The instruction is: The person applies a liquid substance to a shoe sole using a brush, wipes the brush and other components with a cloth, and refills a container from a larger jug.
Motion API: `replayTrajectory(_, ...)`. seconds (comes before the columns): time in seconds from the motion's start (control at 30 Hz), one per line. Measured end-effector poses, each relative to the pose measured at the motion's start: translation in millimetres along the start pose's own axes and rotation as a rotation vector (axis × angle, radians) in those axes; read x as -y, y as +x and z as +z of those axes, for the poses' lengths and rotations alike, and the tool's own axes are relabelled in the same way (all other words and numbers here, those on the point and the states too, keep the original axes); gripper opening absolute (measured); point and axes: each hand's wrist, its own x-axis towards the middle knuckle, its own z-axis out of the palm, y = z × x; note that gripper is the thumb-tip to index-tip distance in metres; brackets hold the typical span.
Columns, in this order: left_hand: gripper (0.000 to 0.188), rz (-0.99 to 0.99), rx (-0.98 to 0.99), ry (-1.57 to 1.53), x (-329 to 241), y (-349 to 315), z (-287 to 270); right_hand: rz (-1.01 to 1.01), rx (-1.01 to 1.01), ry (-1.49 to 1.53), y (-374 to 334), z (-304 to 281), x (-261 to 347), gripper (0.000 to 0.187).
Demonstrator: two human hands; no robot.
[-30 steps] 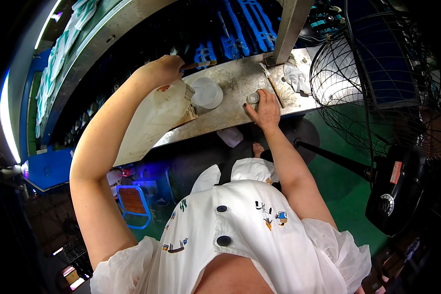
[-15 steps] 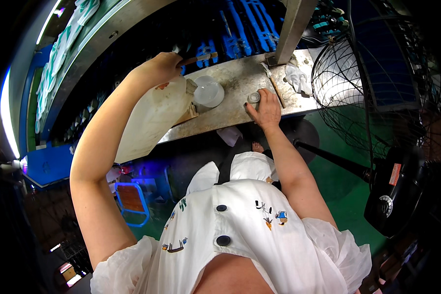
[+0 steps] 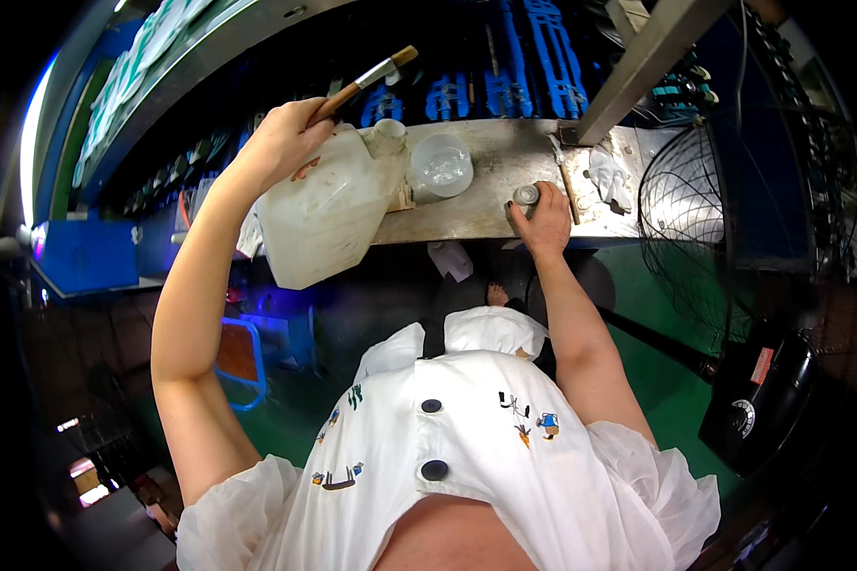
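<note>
Left hand (image 3: 281, 143) has lifted off the bench since the earlier frames, fingers now wrapped tight around a wooden-handled brush (image 3: 362, 84) raised above the white plastic jug (image 3: 328, 214), bristle end not visible. Right hand (image 3: 546, 217) hasn't moved: fingertips curled on a small round cap-like part (image 3: 527, 195) on the metal bench (image 3: 490, 205), beside the clear cup (image 3: 441, 164). Looks early: brush just picked up, no brushing visible yet.

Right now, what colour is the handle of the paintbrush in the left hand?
Brown wood with a silver metal band, on the thin wooden-handled paintbrush; the head view shows it.
</note>
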Motion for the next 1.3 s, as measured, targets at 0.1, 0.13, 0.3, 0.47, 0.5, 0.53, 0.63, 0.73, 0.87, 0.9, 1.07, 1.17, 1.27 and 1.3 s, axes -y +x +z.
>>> replayTrajectory(0.1, 0.018, -0.048, -0.091, -0.129, 9.3, -37.0, -8.2, -0.008, -0.006, 0.008, -0.4, 0.3, -0.4, 0.053)
replayTrajectory(0.13, 0.018, -0.054, -0.126, -0.172, 16.2, -50.5, -9.8, -0.014, -0.009, 0.007, -0.1, 0.2, 0.1, 0.053)
replayTrajectory(0.3, 0.018, -0.024, -0.342, -0.242, 66.3, -114.4, -3.0, -0.057, 0.05, 0.025, -1.0, 0.0, -2.3, 0.057)
replayTrajectory(0.47, 0.015, -0.094, -0.426, -0.458, 97.7, -161.5, 24.9, -0.098, 0.091, -0.045, -0.5, 0.1, -3.3, 0.043)
replayTrajectory(0.5, 0.015, -0.12, -0.434, -0.472, 101.9, -170.5, 31.2, -0.108, 0.129, -0.051, -0.1, -0.5, -2.6, 0.042)
replayTrajectory(0.53, 0.015, -0.144, -0.441, -0.486, 105.5, -178.6, 37.6, -0.116, 0.165, -0.059, 1.0, -1.7, -2.2, 0.041)
replayTrajectory(0.63, 0.015, -0.195, -0.476, -0.533, 114.9, -196.4, 56.9, -0.099, 0.215, -0.104, 3.8, -7.4, 5.0, 0.038)
replayTrajectory(0.73, 0.016, -0.231, -0.523, -0.526, 121.6, -209.5, 71.7, -0.028, 0.125, 0.002, 3.3, -13.7, 21.1, 0.038)
replayTrajectory(0.87, 0.016, -0.3, -0.58, -0.499, 123.7, -219.9, 86.2, 0.117, 0.222, 0.547, -0.3, -33.6, 82.4, 0.035)
replayTrajectory(0.9, 0.018, -0.306, -0.61, -0.505, 122.7, -223.0, 89.4, 0.06, 0.291, 0.577, -1.7, -36.7, 97.8, 0.035)
replayTrajectory(1.07, 0.019, -0.297, -0.643, -0.47, 119.1, -230.8, 98.8, -0.147, 0.7, 0.977, -12.5, -79.3, 211.3, 0.033)
replayTrajectory(1.17, 0.018, -0.28, -0.676, -0.421, 123.5, -237.5, 108.9, -0.474, 0.666, 0.847, -11.5, -99.6, 258.6, 0.033)
replayTrajectory(1.27, 0.018, -0.251, -0.699, -0.426, 118.7, -243.3, 109.3, -0.648, 0.599, 0.766, -13.0, -98.8, 276.6, 0.037)
replayTrajectory(1.3, 0.018, -0.25, -0.692, -0.413, 118.4, -244.3, 110.2, -0.679, 0.594, 0.755, -13.4, -97.3, 279.6, 0.037)
